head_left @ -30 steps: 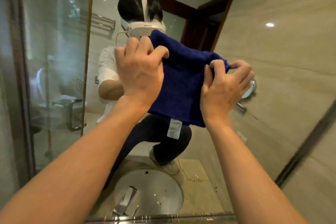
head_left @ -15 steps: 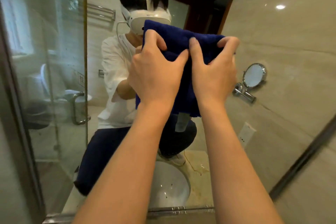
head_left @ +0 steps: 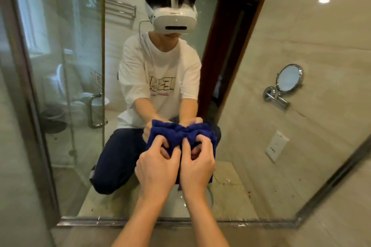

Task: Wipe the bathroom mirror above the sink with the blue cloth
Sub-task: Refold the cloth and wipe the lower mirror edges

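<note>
Head view: the wiping step is in hand. Both hands press the cloth [head_left: 180, 136] against the mirror [head_left: 251, 106], low on the glass and not far above its bottom edge. The left hand [head_left: 157, 163] and the right hand [head_left: 197, 161] sit side by side, almost touching, each with its grip clenched into the fabric: fingers curled and dug into bunched folds.

The cloth is deep blue and thick-piled like towelling. It is gathered into a crumpled wad under the fingers, with a flatter flap hanging below the right hand. Bunched like this, I judge only part of it meets the glass.

The mirror is framed in dark metal. It reflects the person, a glass shower screen, the pale sink [head_left: 208, 196] and a small round wall mirror [head_left: 289, 78]. Dark specks lie on the reflected surface near the right corner; whether any sit on the glass I cannot tell.

The next move probably calls for firm, even pressure and a flatter cloth, swept sideways along the bottom edge.
</note>
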A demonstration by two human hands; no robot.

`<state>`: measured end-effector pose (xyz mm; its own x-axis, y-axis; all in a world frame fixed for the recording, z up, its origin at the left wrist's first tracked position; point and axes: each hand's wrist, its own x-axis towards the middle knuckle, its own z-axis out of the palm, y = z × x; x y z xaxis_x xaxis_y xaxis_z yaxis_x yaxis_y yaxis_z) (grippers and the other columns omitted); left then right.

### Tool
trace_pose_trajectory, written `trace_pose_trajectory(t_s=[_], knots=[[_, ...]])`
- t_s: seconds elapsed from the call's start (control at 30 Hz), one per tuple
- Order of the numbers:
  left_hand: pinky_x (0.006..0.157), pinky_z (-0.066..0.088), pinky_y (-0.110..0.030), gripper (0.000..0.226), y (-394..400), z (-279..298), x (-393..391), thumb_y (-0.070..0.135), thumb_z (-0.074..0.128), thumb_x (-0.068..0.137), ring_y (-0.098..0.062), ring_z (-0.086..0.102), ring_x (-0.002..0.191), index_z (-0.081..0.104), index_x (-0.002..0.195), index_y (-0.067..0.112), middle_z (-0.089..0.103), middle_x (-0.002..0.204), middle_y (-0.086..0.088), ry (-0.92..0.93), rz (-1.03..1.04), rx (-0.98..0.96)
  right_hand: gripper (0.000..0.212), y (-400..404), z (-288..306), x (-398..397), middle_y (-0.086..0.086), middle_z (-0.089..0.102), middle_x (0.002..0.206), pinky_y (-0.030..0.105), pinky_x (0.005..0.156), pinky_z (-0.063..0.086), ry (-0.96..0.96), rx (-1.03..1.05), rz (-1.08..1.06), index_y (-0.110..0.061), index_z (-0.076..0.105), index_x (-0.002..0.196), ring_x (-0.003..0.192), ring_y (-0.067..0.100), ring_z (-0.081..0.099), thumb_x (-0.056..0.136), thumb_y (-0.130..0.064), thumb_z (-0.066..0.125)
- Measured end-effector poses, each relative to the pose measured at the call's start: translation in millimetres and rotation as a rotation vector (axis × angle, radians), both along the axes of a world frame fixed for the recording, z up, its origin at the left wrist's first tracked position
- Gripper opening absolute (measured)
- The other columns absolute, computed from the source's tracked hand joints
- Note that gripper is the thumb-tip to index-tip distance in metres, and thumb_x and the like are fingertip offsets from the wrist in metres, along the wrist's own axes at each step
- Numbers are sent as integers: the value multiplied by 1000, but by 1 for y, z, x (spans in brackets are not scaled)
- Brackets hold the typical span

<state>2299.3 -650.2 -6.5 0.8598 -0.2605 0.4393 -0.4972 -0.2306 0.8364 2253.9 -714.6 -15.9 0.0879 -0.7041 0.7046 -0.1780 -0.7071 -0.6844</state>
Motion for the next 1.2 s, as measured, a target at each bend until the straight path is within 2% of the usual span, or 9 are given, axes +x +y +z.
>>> trace_pose_trajectory(t_s=[0.17, 0.33, 0.43, 0.5, 0.63, 0.8, 0.97, 1.13, 1.2], knots=[[52, 40, -29, 27, 3, 35, 0, 36, 70, 81, -4, 51, 50, 47, 71, 27, 52, 50, 7, -60, -45, -50, 14, -3, 30, -4, -2, 54, 72, 25, 61, 43, -45, 37, 62, -20, 56, 88, 65, 10, 51, 88, -29, 67], [64, 53, -38, 30, -6, 124, 11, 55, 62, 79, -10, 61, 60, 53, 83, 26, 57, 55, 10, -262, -115, -245, 17, -21, 130, -8, 2, 59, 79, 16, 63, 40, -180, -125, 50, -19, 56, 92, 67, 10, 54, 89, -34, 64], [68, 50, -35, 42, -21, 171, 10, 69, 57, 78, -12, 61, 68, 51, 83, 28, 58, 61, 11, -336, -98, -278, 25, -40, 183, -21, 4, 60, 88, 21, 66, 42, -118, -256, -5, -14, 56, 101, 72, 11, 53, 92, -37, 58], [69, 48, -34, 41, -32, 187, 5, 67, 58, 80, -11, 58, 71, 47, 83, 28, 55, 64, 12, -393, -99, -238, 33, -50, 195, -32, 0, 55, 97, 21, 66, 39, -22, -307, -53, -14, 53, 109, 76, 10, 50, 92, -42, 57], [63, 36, -32, 28, -53, 174, -10, 49, 60, 87, -13, 48, 73, 41, 84, 28, 43, 64, 13, -524, -45, -84, 39, -66, 170, -47, -2, 48, 106, 29, 68, 35, 102, -175, -286, -22, 44, 115, 80, 15, 48, 92, -53, 51], [56, 45, -33, 22, -62, 89, -27, 43, 60, 87, -22, 59, 62, 47, 83, 27, 57, 60, 6, -450, -128, -28, 24, -75, 82, -55, 3, 53, 99, 33, 60, 43, 155, -230, -242, -22, 49, 109, 78, 22, 56, 93, -41, 53], [52, 29, -23, 33, -57, -12, -44, 35, 73, 80, -12, 48, 50, 41, 72, 31, 48, 53, 13, -323, -136, 155, 23, -65, -22, -75, 3, 55, 97, 38, 57, 50, 375, -126, -145, -26, 48, 107, 77, 26, 61, 92, -42, 41], [49, 22, -13, 35, -61, -4, -48, 32, 74, 80, 1, 35, 47, 40, 70, 32, 44, 50, 14, -255, -170, 85, 21, -76, -9, -87, -3, 51, 90, 26, 53, 37, 410, -172, -143, -26, 49, 99, 67, 18, 55, 93, -45, 43], [48, 28, -19, 33, -68, 23, -51, 34, 72, 81, -1, 43, 47, 42, 70, 30, 44, 49, 14, -256, -184, 6, 20, -83, 20, -90, -2, 51, 88, 28, 54, 36, 321, -217, -176, -23, 53, 98, 65, 19, 54, 91, -41, 53]])
